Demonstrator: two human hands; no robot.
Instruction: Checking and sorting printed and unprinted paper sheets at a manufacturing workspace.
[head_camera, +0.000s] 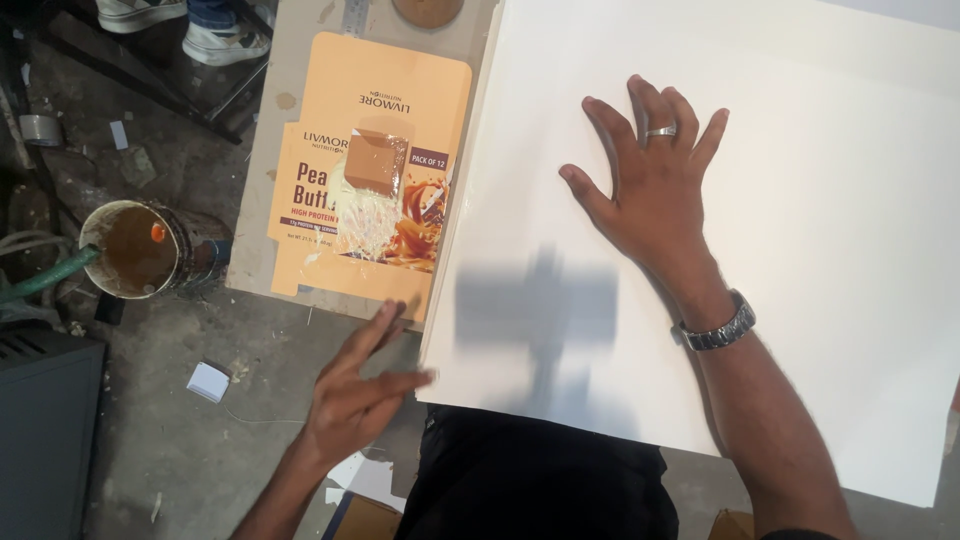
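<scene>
Pressing flat on white sheet stack (800, 250), right hand (655, 185) fingers spread, holding nothing; left hand (355, 395) open, empty, at stack's near-left corner beside flattened orange carton (320, 140).

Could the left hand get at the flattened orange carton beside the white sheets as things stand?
Probably yes. The left hand is open and holds nothing, its fingertips close to the lower edge of the flattened orange carton, with nothing lying between them. The right hand rests flat on the white sheets.
</scene>
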